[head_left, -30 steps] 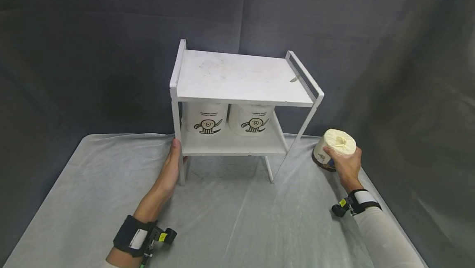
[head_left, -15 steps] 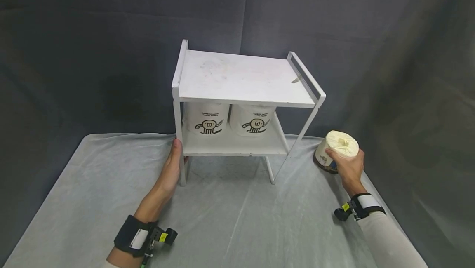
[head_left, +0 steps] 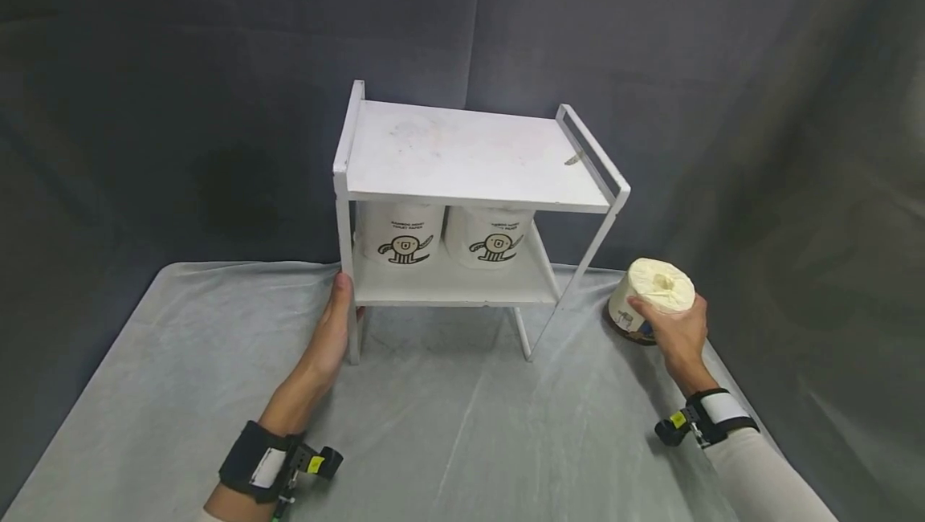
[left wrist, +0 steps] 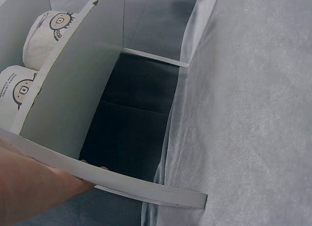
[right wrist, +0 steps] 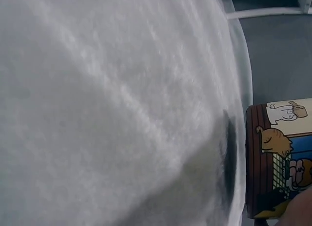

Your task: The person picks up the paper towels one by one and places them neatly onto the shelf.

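A small white two-tier shelf (head_left: pixel 470 157) stands near the back of the cloth. Two white toilet rolls, a left roll (head_left: pixel 399 237) and a right roll (head_left: pixel 491 239), stand side by side on its lower tier, each with a cartoon dog drawing. My left hand (head_left: pixel 332 325) grips the shelf's left front leg, and its fingertips (left wrist: pixel 103 168) show past the leg in the left wrist view. Off to the right, my right hand (head_left: pixel 681 336) holds a toilet roll (head_left: pixel 659 285) from the near side. That roll's wrapper (right wrist: pixel 278 143) carries cartoon cats in the right wrist view.
Pale grey cloth (head_left: pixel 448 434) covers the work surface. Dark curtains (head_left: pixel 238 104) hang behind it and down the right side, close to the right hand. The shelf's upper tier has raised side rails, the right rail (head_left: pixel 594 148) being an open frame.
My right wrist has shifted slightly right and towards me, with the toilet roll moving slightly nearer. The left hand keeps its grip on the shelf leg.
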`<state>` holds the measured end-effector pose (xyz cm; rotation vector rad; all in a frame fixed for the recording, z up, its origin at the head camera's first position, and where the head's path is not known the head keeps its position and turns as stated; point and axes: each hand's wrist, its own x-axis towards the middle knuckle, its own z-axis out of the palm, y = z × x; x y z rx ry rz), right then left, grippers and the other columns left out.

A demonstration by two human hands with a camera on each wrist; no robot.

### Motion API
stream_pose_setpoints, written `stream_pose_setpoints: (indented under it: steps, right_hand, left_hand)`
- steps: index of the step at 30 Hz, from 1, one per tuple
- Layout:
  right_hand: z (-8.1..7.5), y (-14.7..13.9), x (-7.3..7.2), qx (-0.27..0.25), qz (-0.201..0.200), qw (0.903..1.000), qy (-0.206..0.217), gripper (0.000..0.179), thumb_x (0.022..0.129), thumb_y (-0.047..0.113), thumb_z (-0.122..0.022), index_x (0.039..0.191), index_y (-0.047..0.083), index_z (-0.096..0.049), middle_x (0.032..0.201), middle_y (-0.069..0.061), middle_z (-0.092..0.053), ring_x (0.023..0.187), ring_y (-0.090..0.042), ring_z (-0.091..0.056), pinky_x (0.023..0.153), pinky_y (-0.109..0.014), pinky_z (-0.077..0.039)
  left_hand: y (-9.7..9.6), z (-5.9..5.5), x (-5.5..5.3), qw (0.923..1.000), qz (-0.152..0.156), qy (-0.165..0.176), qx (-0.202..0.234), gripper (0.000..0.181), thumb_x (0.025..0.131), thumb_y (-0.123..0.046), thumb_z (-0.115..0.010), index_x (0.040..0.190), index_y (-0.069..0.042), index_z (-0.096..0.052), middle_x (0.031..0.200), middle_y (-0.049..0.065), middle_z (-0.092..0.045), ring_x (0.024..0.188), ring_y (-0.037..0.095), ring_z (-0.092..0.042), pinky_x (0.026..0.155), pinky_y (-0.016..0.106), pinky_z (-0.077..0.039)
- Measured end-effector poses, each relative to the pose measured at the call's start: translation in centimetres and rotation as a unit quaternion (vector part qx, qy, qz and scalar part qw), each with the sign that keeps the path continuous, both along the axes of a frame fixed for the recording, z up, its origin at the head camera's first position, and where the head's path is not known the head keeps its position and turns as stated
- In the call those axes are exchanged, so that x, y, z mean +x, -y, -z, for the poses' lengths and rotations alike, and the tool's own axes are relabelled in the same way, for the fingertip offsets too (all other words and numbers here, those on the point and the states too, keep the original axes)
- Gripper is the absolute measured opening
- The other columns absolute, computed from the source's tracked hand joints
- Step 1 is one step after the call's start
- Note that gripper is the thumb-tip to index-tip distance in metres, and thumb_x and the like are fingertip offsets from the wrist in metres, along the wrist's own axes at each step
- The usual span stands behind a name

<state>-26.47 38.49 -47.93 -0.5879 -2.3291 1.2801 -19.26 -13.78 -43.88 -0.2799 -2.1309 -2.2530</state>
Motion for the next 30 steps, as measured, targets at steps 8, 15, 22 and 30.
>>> stream_pose_setpoints:
  steps: [8,15,22,30]
  right_hand:
    - [-1.1,1.0,1.2,0.017,-0.01,0.9994,-0.027,0.098,0.08,0.045,-0.094,0.155,0.011,-0.043,0.145,-0.01,-0.056,0.13,-0.023,-0.054,0.109,-0.045,-0.043]
    - [-2.3,1.6,2.6,0.004,-0.014,0.9991,-0.04,0.093,0.08,0.037,-0.096,0.153,0.011,-0.046,0.139,-0.006,-0.058,0.124,-0.018,-0.054,0.104,-0.034,-0.043]
    - [-3.0,1.8,4.0,0.001,-0.033,0.9982,-0.05,0.082,0.079,0.03,-0.098,0.146,0.014,-0.054,0.122,0.009,-0.063,0.111,-0.006,-0.056,0.091,-0.022,-0.042]
    - [-3.6,1.7,5.3,-0.007,-0.054,0.9963,-0.066,0.071,0.08,0.023,-0.097,0.14,0.014,-0.06,0.113,0.016,-0.066,0.107,-0.003,-0.06,0.089,-0.021,-0.044]
  left_hand:
    - [0.1,0.0,0.1,1.0,0.0,0.001,-0.005,0.081,0.109,-0.065,-0.008,0.17,-0.018,0.014,0.177,0.01,0.014,0.163,0.029,0.011,0.131,0.061,0.0]
    - [0.0,0.1,-0.1,1.0,0.001,-0.006,0.007,0.079,0.11,-0.063,-0.01,0.17,-0.017,0.013,0.177,0.01,0.011,0.163,0.03,0.008,0.131,0.061,-0.001]
    - [0.0,0.2,0.0,1.0,-0.002,-0.002,0.005,0.078,0.11,-0.063,-0.01,0.17,-0.018,0.013,0.177,0.01,0.011,0.163,0.031,0.008,0.131,0.06,0.0]
    - [0.0,0.1,0.0,1.0,0.0,-0.004,-0.002,0.077,0.11,-0.062,-0.008,0.17,-0.019,0.013,0.177,0.011,0.009,0.163,0.031,0.008,0.131,0.062,-0.001]
